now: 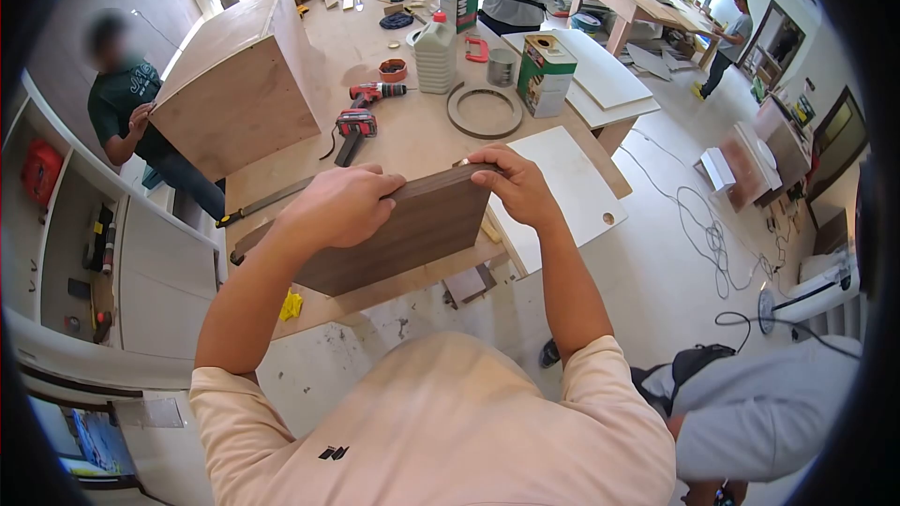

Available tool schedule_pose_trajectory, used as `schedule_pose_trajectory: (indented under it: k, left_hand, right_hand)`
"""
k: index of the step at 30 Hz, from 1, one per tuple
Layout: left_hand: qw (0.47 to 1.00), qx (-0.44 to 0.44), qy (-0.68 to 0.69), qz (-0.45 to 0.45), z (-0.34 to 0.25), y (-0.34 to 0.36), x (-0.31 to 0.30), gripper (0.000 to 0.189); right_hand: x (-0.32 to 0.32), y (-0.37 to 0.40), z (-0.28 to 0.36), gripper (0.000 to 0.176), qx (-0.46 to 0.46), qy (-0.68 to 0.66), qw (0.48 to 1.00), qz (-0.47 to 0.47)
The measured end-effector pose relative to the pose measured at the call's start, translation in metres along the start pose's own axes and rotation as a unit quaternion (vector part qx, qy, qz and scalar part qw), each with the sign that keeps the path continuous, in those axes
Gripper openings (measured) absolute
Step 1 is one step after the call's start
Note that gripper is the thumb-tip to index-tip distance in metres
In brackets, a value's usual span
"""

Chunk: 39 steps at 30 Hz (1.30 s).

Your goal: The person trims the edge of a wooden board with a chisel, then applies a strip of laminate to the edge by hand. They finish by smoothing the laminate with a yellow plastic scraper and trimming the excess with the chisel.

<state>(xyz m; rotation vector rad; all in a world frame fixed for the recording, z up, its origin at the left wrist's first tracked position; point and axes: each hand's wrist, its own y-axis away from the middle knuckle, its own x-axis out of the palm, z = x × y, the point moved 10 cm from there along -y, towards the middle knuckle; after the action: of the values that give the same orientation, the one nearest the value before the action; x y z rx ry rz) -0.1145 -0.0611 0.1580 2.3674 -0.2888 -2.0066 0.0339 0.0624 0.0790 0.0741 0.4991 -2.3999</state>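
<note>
A dark brown wood-grain board [403, 242] stands on its edge near the front of the workbench, tilted slightly. My left hand [349, 204] is closed over its top edge, the fingertips curled along it. At the upper right corner my right hand [520, 186] pinches the same board between thumb and fingers. The faces of the board away from me are hidden. Just beyond it lie a red cordless drill [375, 91] and a red-and-black power tool [356, 127]. A long clamp bar [267, 201] extends out from behind my left hand.
The workbench [427, 145] also carries a wooden box [239, 84], a white jug [434, 56], a green-and-white can [546, 75], a coiled edging strip [484, 112] and a white panel [558, 178]. One person [131, 112] stands left; another [750, 412] is close right. Cables [717, 234] cross the floor.
</note>
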Motion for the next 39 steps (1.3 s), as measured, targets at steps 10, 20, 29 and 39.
schedule_pose_trajectory:
  k: [10,20,29,39]
  left_hand:
    - [1.000,-0.009,0.011,0.001,0.001,0.001,0.001,0.036]
    - [1.000,0.001,0.010,-0.001,0.006,0.001,0.006,0.036]
    - [0.998,-0.017,0.025,-0.052,0.025,0.022,-0.003,0.038]
    - [0.982,-0.065,0.112,-0.137,0.103,0.103,-0.022,0.029]
  right_hand:
    - [-0.002,-0.002,0.029,0.028,-0.079,0.127,0.989,0.017]
    - [0.063,0.008,0.094,0.040,-0.227,0.419,0.876,0.072]
    - [0.080,-0.004,0.083,0.025,-0.191,0.393,0.895,0.088]
    - [0.105,-0.006,0.090,0.026,-0.204,0.367,0.900,0.121]
